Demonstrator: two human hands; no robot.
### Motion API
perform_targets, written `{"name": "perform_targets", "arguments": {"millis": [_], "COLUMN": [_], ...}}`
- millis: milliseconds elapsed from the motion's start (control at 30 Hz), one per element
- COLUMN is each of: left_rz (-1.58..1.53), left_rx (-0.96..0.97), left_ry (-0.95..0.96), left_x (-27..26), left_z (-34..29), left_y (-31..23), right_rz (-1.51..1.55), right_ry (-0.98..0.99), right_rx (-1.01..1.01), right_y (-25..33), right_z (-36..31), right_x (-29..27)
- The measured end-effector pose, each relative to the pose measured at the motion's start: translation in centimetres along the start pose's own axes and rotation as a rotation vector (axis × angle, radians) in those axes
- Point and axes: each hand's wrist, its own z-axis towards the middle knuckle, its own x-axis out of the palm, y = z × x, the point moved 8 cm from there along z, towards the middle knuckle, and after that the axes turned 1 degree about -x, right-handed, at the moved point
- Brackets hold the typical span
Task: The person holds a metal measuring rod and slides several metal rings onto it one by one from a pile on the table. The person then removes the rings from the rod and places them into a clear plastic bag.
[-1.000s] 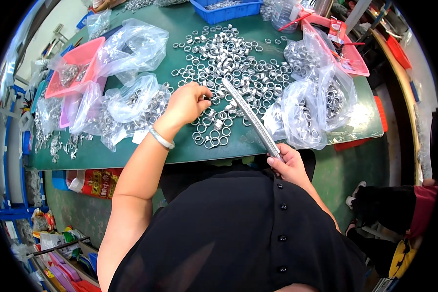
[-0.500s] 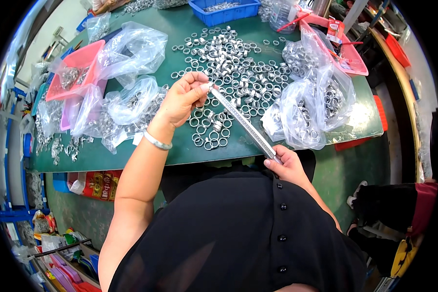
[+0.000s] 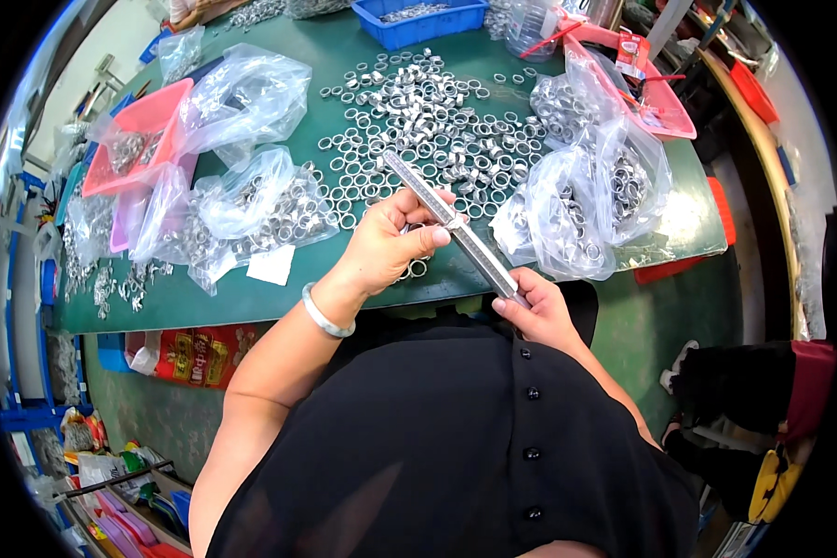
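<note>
My right hand (image 3: 538, 309) is closed around the thick lower end of a ring mandrel (image 3: 480, 255), a grey metal tapered stick with a marked scale. The stick slants up and to the left over the table, its thin tip pointing away from me. My left hand (image 3: 392, 244), with a pale bangle on the wrist, pinches a small silvery ring (image 3: 453, 223) that sits around the stick about midway; my fingers partly hide it. Beyond the hands, a loose heap of metal rings (image 3: 437, 116) spreads over the green table (image 3: 344, 299).
Clear plastic bags of rings lie left (image 3: 284, 209) and right (image 3: 567, 219) of the heap. A pink basket (image 3: 163, 116) stands at the left, another pink basket (image 3: 674, 116) at the right, and a blue bin (image 3: 428, 30) at the back. A person's legs (image 3: 735, 386) show at the right.
My left hand has moved from the stick's tip down and right along it, bringing the ring to about midway. The stick's thin end is now exposed. The right hand has barely moved.
</note>
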Motion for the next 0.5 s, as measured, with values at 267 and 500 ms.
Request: {"name": "perform_targets", "arguments": {"millis": [267,500], "left_rz": [0.046,-0.183], "left_rx": [0.001,0.033], "left_ry": [0.008,-0.101], "left_x": [-0.5,-1.7], "left_z": [-0.3,-0.3], "left_y": [0.6,0.9], "right_rz": [-0.033,-0.041], "right_ry": [0.025,0.039], "right_rx": [-0.021,0.009], "right_y": [0.0,0.0], "right_z": [0.0,-0.1], "right_x": [0.3,0.5]}}
